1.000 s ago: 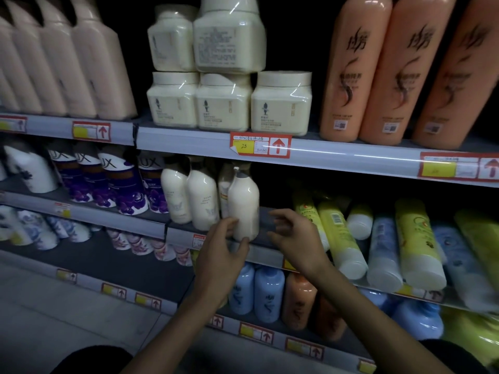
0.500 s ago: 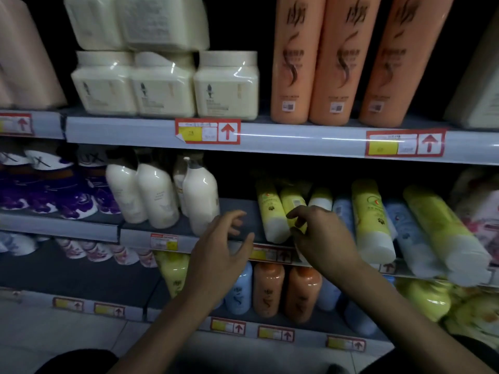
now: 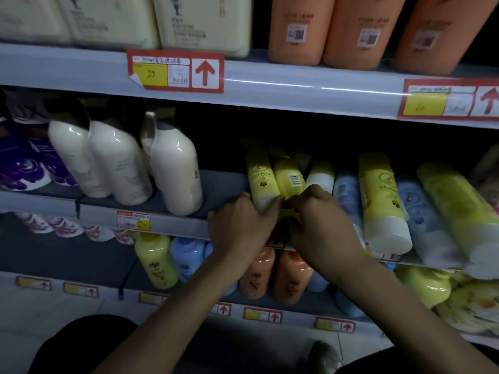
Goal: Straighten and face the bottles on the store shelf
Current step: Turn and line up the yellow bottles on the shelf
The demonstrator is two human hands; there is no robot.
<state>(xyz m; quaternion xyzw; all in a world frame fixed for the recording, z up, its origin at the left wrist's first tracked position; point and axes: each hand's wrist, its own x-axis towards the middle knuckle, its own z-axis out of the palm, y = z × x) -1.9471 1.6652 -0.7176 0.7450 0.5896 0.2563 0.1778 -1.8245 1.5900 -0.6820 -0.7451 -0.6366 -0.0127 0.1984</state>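
Head view: left hand (image 3: 240,228), free before, now grips white-capped yellow plastic bottle (image 3: 260,179); right hand (image 3: 318,225) pinches neighbouring barcode-facing yellow bottle (image 3: 287,178); hands touching.

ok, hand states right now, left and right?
Left hand: closed, gripping the base of the leftmost yellow bottle.
Right hand: closed, gripping the barcode-facing yellow bottle beside it.
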